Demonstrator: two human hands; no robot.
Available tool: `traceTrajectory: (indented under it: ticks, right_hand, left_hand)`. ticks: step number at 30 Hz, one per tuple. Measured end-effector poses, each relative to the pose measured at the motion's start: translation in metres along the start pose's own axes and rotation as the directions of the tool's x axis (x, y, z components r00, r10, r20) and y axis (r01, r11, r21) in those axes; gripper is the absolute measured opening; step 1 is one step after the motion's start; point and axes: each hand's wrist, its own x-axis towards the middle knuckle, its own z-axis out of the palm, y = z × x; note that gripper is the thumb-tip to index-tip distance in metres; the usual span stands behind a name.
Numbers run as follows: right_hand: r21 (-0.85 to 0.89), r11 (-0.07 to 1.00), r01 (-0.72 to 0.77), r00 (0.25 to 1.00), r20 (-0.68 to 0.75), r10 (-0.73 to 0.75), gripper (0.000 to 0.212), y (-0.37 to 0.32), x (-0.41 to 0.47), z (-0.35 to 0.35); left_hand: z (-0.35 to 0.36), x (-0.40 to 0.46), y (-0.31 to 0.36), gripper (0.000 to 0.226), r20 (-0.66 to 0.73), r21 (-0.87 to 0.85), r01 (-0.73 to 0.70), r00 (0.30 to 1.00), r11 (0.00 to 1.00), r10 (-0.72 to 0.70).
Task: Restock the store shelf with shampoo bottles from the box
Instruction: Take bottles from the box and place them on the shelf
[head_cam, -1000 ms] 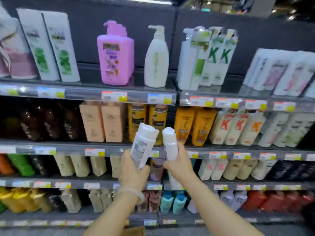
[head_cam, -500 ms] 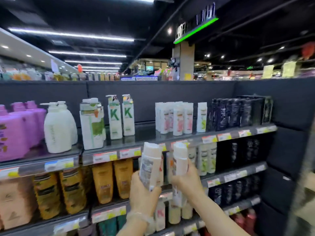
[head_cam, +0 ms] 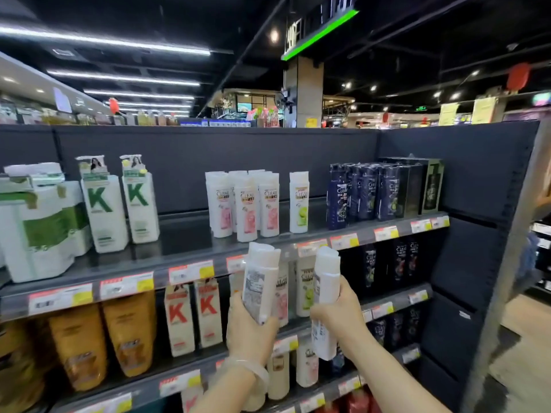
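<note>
We're mid-restock: neither bottle is shelved yet. Our left hand (head_cam: 250, 332) has its fingers wrapped round one white shampoo bottle (head_cam: 259, 283), back label facing us, tilted slightly; our right hand (head_cam: 337, 311) grips a second white bottle (head_cam: 325, 302), upright. Both sit just below the top shelf (head_cam: 185, 242). Up at twelve o'clock, the Clear bottles (head_cam: 247, 204) stand in a thin cluster, gaps either side. We can't see the box.
</note>
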Motion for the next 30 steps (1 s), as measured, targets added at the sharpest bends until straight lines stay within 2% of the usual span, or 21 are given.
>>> traceTrajectory:
  ticks: [6,12,23,30]
  right_hand:
    - [-0.026,0.997,0.074,0.997,0.005,-0.074,0.048,-0.02,0.085,0.01]
    - [0.083,0.98,0.184,0.983,-0.041,-0.181,0.052,-0.054,0.166,0.028]
    - [0.221,0.954,0.202,0.963,0.134,-0.234,0.057,-0.063,0.236,0.065]
    - [0.249,0.949,0.193,0.953,0.184,-0.242,0.056,-0.055,0.248,0.075]
  left_hand:
    - [0.023,0.081,0.019,0.049,-0.044,-0.091,-0.11,0.993,0.99,0.106]
    - [0.021,0.164,0.041,0.052,-0.261,-0.119,-0.191,0.953,0.974,0.155]
    - [0.017,0.226,0.038,0.055,-0.503,0.007,-0.156,0.853,0.988,0.138]
    - [0.015,0.245,0.027,0.059,-0.54,0.05,-0.14,0.829,0.989,0.144]
